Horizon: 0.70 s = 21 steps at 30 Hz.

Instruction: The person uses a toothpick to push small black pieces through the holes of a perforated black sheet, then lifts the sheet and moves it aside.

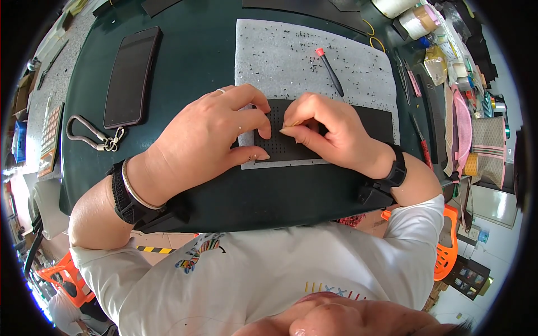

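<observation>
A black strip (pixel 374 122) with rows of small holes near its left end lies across a white sheet (pixel 269 42). On that left end rest the fingertips of my left hand (pixel 210 123), with thumb and fingers apart and nothing gripped. Just right of them, over the holes, my right hand (pixel 333 126) is closed in a pinch, thumb against forefinger. Whatever lies between those tips is too small or hidden to make out. Many tiny black bits are scattered over the white sheet. A small dark screwdriver (pixel 332 74) with a red cap lies on it, beyond my right hand.
On the dark green table (pixel 190 61), a phone (pixel 132 75) lies at the left, near a grey cord strap (pixel 92 133) with metal clasps. Tweezers (pixel 402 75) and a red-handled tool (pixel 421 143) lie at the right. Tape rolls (pixel 416 23) crowd the far right corner.
</observation>
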Available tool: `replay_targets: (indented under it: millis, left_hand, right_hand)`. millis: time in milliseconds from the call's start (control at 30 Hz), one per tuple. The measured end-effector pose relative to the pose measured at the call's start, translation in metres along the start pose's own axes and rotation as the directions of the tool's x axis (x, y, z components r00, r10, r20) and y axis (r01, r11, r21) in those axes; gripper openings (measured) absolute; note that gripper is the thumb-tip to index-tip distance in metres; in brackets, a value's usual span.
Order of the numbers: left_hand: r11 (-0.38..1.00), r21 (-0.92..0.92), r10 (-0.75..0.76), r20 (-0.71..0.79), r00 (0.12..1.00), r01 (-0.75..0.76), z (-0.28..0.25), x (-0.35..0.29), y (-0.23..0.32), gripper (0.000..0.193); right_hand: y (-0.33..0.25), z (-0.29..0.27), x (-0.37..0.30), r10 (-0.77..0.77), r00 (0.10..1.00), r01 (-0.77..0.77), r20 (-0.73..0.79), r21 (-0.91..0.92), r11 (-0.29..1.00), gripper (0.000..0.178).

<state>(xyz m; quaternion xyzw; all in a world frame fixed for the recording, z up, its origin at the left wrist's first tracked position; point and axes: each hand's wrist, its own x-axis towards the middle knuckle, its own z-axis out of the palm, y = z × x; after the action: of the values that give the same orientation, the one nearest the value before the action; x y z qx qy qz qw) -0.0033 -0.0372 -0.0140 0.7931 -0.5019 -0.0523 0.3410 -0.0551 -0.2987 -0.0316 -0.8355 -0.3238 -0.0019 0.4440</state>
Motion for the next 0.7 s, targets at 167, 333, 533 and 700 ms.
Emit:
replay_targets:
  millis: [167, 333, 533, 700]
  left_hand:
    - [1.000, 0.000, -0.001, -0.001, 1.000, 0.001, 0.0000, -0.0006, 0.0005, 0.026]
    - [1.000, -0.007, -0.002, 0.006, 1.000, 0.002, -0.0004, -0.0012, -0.0003, 0.026]
    - [1.000, -0.006, -0.012, 0.011, 1.000, 0.012, -0.0003, -0.0021, -0.0003, 0.026]
    - [1.000, -0.014, -0.009, 0.012, 1.000, 0.009, 0.0005, -0.0013, -0.0010, 0.026]
  right_hand:
    - [-0.0011, 0.0038, -0.0018, 0.083, 0.994, -0.074, -0.074, 0.114, 0.991, 0.018]
    - [0.0009, 0.0021, 0.0024, 0.020, 0.998, -0.021, -0.062, -0.009, 1.000, 0.017]
    - [-0.0003, 0.0029, 0.0033, 0.073, 0.995, -0.074, -0.068, -0.007, 0.997, 0.016]
    - [0.0015, 0.0030, 0.0030, 0.077, 0.994, -0.078, -0.072, -0.006, 0.997, 0.015]
